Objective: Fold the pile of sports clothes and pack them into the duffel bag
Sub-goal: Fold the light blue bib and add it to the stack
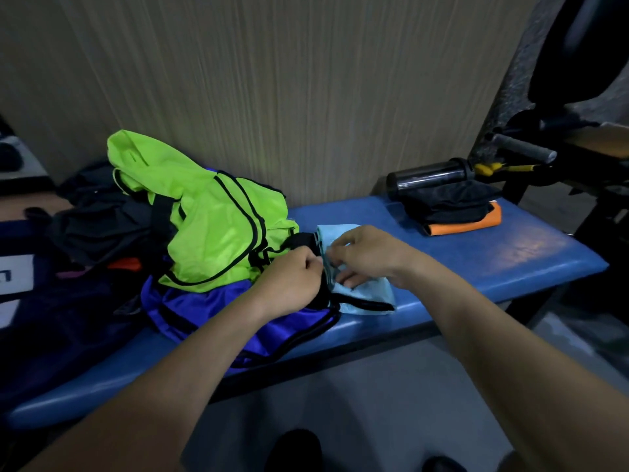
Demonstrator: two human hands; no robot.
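Both hands at the middle of a blue padded surface (476,253). Left hand (289,281) closed in a fist, fingers clamped on black trim at the edge of a pale blue garment (366,294). Right hand (364,253) resting on the same garment, fingers curled and pinching its fabric. Just left, touching the hands: a neon green vest (211,229) with black piping, heaped on a purple-blue garment (211,311). Further left, crumpled dark clothes (98,219). At far left, a dark duffel bag (51,335) with a white label (15,274), its writing unreadable. At the right end, folded black and orange clothes (459,212) beside a dark bottle (429,175).
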